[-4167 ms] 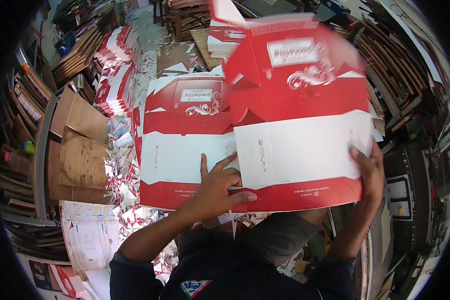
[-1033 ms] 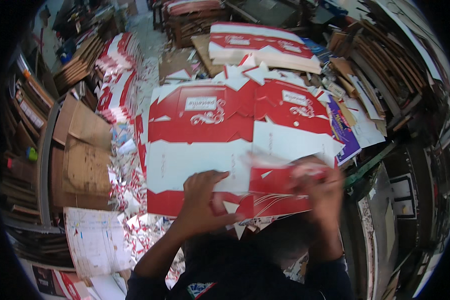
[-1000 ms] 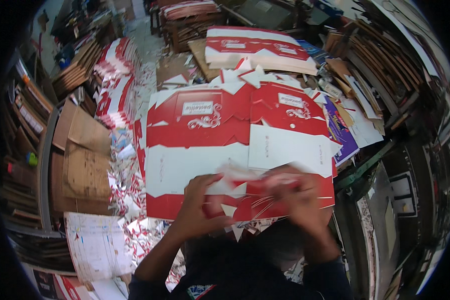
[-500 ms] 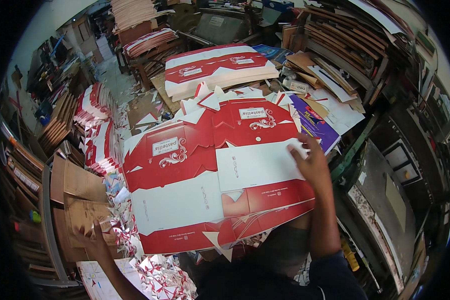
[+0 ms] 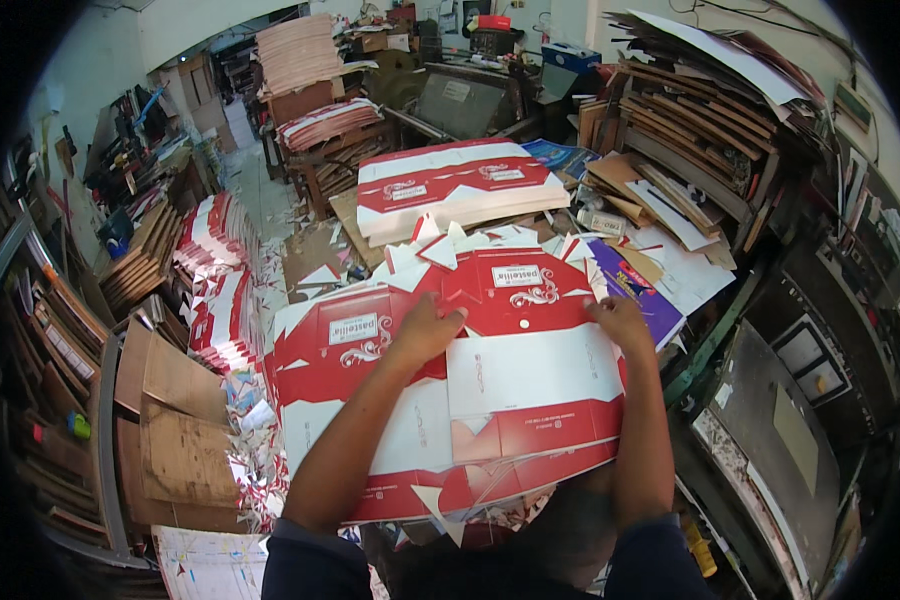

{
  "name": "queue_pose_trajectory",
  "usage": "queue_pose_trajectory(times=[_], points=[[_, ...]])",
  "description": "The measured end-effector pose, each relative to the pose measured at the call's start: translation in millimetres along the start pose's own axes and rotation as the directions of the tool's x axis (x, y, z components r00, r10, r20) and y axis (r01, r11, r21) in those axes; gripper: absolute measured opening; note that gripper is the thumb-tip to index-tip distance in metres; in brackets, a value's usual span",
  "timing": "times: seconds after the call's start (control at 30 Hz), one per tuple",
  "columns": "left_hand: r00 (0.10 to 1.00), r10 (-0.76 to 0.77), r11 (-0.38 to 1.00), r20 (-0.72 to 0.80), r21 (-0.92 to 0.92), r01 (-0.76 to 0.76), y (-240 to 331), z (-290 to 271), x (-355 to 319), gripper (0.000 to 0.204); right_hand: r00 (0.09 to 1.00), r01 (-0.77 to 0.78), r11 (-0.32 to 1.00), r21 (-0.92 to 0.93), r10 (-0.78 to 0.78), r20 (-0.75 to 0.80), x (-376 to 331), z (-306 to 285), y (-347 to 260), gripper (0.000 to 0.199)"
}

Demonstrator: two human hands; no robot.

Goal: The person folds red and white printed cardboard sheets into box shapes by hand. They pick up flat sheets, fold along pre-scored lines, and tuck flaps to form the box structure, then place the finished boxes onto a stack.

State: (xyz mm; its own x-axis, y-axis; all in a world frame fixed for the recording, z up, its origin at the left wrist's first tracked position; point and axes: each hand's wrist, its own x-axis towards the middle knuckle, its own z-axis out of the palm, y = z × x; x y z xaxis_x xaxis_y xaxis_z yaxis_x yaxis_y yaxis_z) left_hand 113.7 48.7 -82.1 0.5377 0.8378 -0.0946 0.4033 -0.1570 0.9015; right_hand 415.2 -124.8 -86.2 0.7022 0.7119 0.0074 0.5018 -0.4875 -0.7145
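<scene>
A stack of flat die-cut cardboard box blanks (image 5: 530,365), red and white, lies in front of me. My left hand (image 5: 430,330) reaches across the left-hand blank, fingers bent together at the notched seam beside the right-hand one. At that blank's right edge is my right hand (image 5: 622,325), its thumb and fingers drawn in close to the board. What either hand pinches is too small to make out. Loose triangular offcuts (image 5: 438,252) lie along the far edge of the stack, and a pointed white scrap (image 5: 436,503) hangs over the near edge.
Behind stands a thick red-and-white cardboard stack (image 5: 460,185). A purple sheet (image 5: 635,290) lies to the right, near a grey machine (image 5: 770,440). Left are more stacked blanks (image 5: 220,310), cardboard boxes (image 5: 180,430) and scattered scraps (image 5: 255,450).
My left hand has come from the boxes at lower left onto the blanks. My right hand has moved to the right-hand blank's edge, its fingers now drawn in. The view has tilted up.
</scene>
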Motion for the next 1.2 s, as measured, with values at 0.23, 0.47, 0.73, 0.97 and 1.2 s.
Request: queue_pose_trajectory(times=[0.23,0.47,0.73,0.97,1.2], points=[[0.990,-0.096,0.911,0.099,-0.392,0.128,21.6,15.8,30.9,0.060,0.974,0.036,0.994,0.103,-0.012,-0.228,19.9,-1.6,25.5,0.037],[0.990,0.114,0.748,0.082,-0.663,-0.031,88.9,4.4,-36.5,0.048,0.975,0.222,0.465,0.857,-0.118,-0.189,-47.1,-68.3,-44.2,0.023],[0.873,0.455,0.644,-0.178,-0.611,-0.460,162.7,-65.5,-104.8,0.037,0.799,0.525,0.223,0.822,-0.462,-0.385,-98.8,-123.9,-114.1,0.032],[0.833,0.500,0.718,-0.235,-0.424,-0.551,115.4,-11.8,-135.3,0.037,0.925,0.354,0.400,0.845,-0.285,-0.253,-118.8,-105.2,-86.9,0.058],[0.780,0.597,0.628,-0.187,-0.497,-0.599,135.5,-14.3,-133.5,0.040,0.800,0.595,0.353,0.722,-0.353,-0.486,-141.6,-137.9,-98.1,0.047]])
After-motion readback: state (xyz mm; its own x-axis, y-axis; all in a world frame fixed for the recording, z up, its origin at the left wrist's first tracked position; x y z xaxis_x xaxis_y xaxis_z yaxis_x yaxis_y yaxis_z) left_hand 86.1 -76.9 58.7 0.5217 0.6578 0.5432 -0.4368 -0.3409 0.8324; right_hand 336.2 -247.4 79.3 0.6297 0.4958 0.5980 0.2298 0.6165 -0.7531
